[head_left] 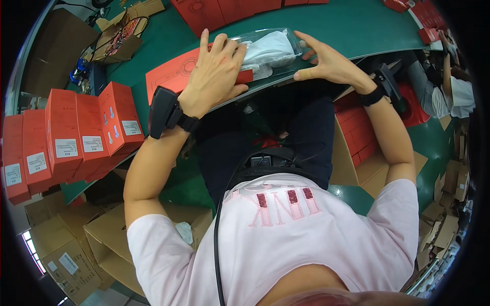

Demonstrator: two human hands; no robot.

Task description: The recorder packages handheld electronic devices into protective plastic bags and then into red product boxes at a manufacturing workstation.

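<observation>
A flat red box (pixel 171 76) lies at the table's near edge. My left hand (pixel 217 71) spans it at its right part, fingers over the far side and thumb at the near side. A clear plastic tray (pixel 253 36) with a white-wrapped item (pixel 274 49) in it sits at the box's right end. How far the tray reaches into the box is hidden by my left hand. My right hand (pixel 326 64) is open at the tray's right end, fingers and thumb apart; the fingertips are close to the tray, and I cannot tell whether they touch it.
Red boxes (pixel 87 132) stand in a row on the left; more red boxes (pixel 204 15) are at the back. An open carton (pixel 122 43) holds small parts at the far left. A carton of red boxes (pixel 357 132) stands below, right. A black cable (pixel 218 239) hangs down my front.
</observation>
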